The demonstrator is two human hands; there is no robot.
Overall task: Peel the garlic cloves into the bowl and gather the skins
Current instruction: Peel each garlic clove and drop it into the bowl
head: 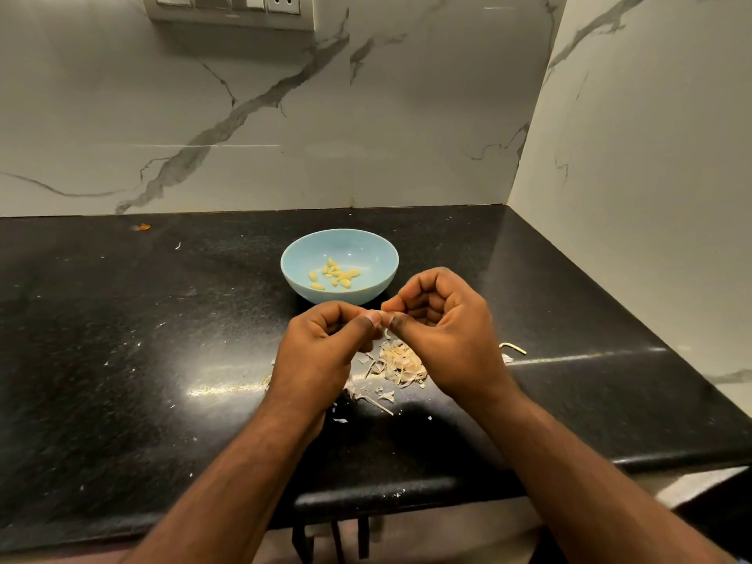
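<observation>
Left hand (321, 352) and right hand (443, 335) meet thumb-tips above the skins (401, 364), fingers curled, pinching something too small to identify.

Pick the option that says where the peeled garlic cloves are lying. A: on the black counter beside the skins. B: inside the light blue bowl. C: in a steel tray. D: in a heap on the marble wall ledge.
B: the small yellowish peeled garlic cloves lie on the bottom of the round light blue bowl, while the pile of dry papery skins sits on the black stone counter.
</observation>
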